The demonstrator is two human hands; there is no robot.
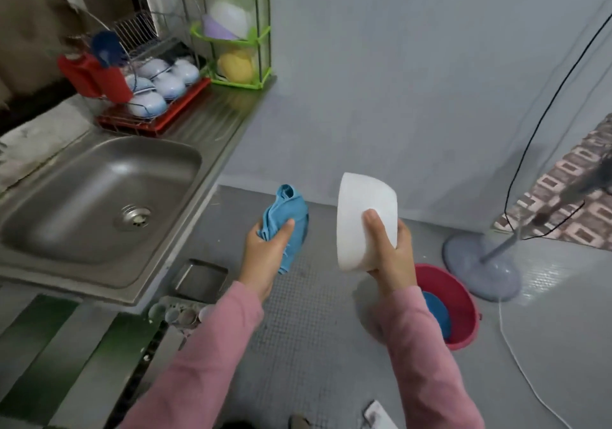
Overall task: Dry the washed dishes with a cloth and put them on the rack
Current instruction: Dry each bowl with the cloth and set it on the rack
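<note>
Head cam: cloth in one hand, bowl in the other, a gap between them

Left hand (pixel 265 256) has a closed grip round the bunched blue cloth (pixel 284 216). Right hand (pixel 390 256) pinches the white bowl (pixel 364 210) near its lower edge, thumb on the near face, fingers hidden behind. The bowl is up on edge, long axis roughly vertical, just right of the cloth, so I'd guess the wipe just needs the hands to come together. The rack (pixel 185 104) sits well off to the upper left on the table (pixel 225 107) past the sink (pixel 82 180), on the left hand's side, already holding bowls. It's blurry. I can't tell which way the bowl's opening faces, or whether it's wet.
</note>
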